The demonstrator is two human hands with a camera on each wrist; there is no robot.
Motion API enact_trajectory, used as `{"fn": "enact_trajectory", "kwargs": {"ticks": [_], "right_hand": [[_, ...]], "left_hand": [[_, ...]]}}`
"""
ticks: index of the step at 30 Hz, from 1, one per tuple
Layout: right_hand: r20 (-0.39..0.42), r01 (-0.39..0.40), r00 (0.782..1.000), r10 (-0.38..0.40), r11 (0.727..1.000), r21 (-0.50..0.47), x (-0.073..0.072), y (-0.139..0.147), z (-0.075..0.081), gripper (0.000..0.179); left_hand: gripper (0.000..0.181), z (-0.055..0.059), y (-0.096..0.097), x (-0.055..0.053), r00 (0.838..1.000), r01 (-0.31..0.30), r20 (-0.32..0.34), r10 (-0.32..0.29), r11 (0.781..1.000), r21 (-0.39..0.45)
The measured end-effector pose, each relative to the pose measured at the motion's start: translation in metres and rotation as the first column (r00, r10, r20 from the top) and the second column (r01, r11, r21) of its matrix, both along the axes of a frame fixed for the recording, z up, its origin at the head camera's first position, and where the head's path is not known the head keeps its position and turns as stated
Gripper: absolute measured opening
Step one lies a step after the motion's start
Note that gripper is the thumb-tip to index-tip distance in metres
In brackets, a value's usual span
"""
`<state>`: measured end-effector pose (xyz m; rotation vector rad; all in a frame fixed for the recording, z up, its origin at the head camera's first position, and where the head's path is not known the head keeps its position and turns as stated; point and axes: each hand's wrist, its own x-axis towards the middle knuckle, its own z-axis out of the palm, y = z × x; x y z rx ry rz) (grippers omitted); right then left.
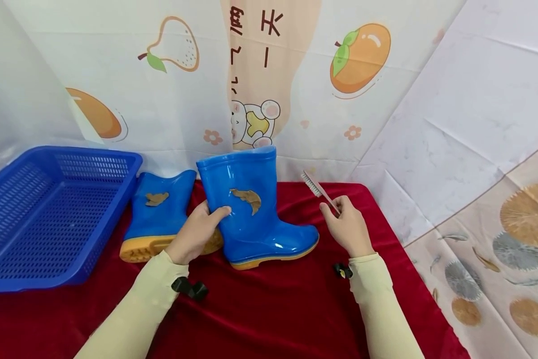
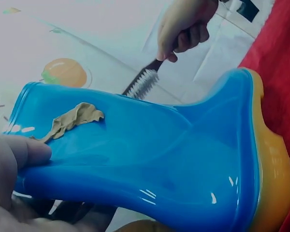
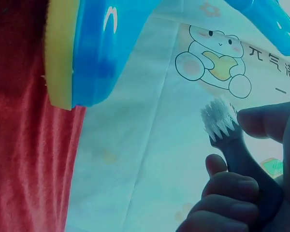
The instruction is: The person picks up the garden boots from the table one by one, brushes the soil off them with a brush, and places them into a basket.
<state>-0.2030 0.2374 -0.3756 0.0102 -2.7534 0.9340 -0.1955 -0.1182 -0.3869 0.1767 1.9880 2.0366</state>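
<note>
A blue rain boot [image 1: 251, 224] with a yellow sole is held upright by my left hand [image 1: 196, 230], which grips the back of its shaft with the thumb on the near side. A brown, mud-like patch [image 2: 77, 118] sticks to the shaft, just beyond the thumb in the left wrist view. To the right of the toe, my right hand [image 1: 347, 227] holds a brush [image 1: 320, 191] by its handle. The white bristles [image 3: 217, 118] face the boot and stand apart from it. Behind my left hand leans a second blue boot [image 1: 161, 212], also with a brown patch [image 1: 157, 199].
A blue perforated plastic basket [image 1: 131, 162] stands at the left, close to the second boot. Dark red cloth [image 1: 269, 314] covers the table, whose right edge slants down past my right arm. A white printed curtain [image 1: 161, 109] hangs right behind the boots.
</note>
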Motion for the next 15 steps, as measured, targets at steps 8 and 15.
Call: {"fn": "enact_trajectory", "kwargs": {"ticks": [8, 15], "right_hand": [[-0.017, 0.001, 1.0, -0.001, 1.0, -0.007, 0.0004, -0.001, -0.0006, 0.039], [-0.324, -0.061, 0.946, 0.022, 0.992, -0.11, 0.0038, -0.0092, 0.005, 0.032]], "left_hand": [[0.072, -0.0036, 0.0065, 0.0002, 0.999, 0.042, 0.002, -0.042, 0.999, 0.014], [0.066, -0.0061, 0.0071, 0.0019, 0.999, -0.017, -0.044, 0.014, 0.997, -0.07]]}}
